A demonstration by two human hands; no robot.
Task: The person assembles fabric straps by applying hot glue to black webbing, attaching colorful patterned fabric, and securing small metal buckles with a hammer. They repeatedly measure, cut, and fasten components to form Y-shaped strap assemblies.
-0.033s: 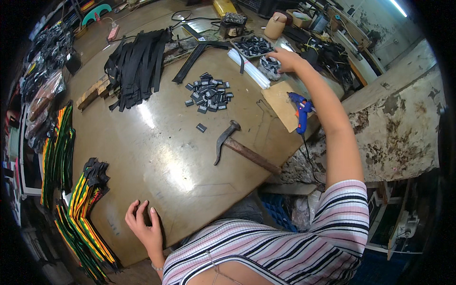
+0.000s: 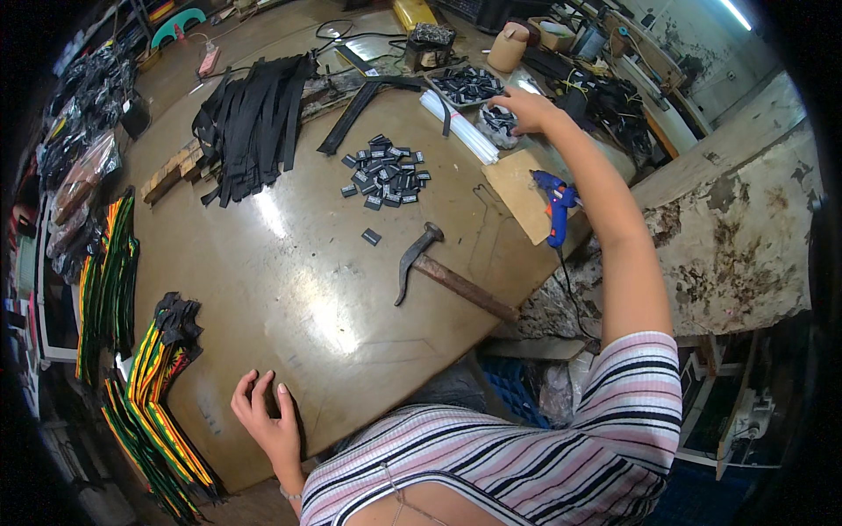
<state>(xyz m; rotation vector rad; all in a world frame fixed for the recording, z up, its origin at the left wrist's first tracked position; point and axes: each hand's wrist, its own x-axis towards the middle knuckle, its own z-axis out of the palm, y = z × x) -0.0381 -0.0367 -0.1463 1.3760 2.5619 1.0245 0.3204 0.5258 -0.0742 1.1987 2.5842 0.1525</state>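
At the back right of the table, my right hand [image 2: 526,111] curls over the rim of a clear plastic bag [image 2: 499,128] with small dark pieces in it. Its fingertips are partly hidden by the bag and the hand. My left hand [image 2: 267,423] lies on the table's near edge, fingers apart and holding nothing. A pile of small black tags [image 2: 386,172] with pale print sits mid-table, and a single tag [image 2: 372,237] lies in front of it. Closer to me is a hammer [image 2: 456,282] with a wooden handle and a curved claw head.
A blue glue gun [image 2: 556,207] lies by brown cardboard [image 2: 517,188] on the right edge, its cord hanging down. White glue sticks [image 2: 458,127] and a tray of black pieces [image 2: 469,74] are beyond. Black straps [image 2: 254,123] lie back left; striped straps [image 2: 160,386] hang over the left edge.
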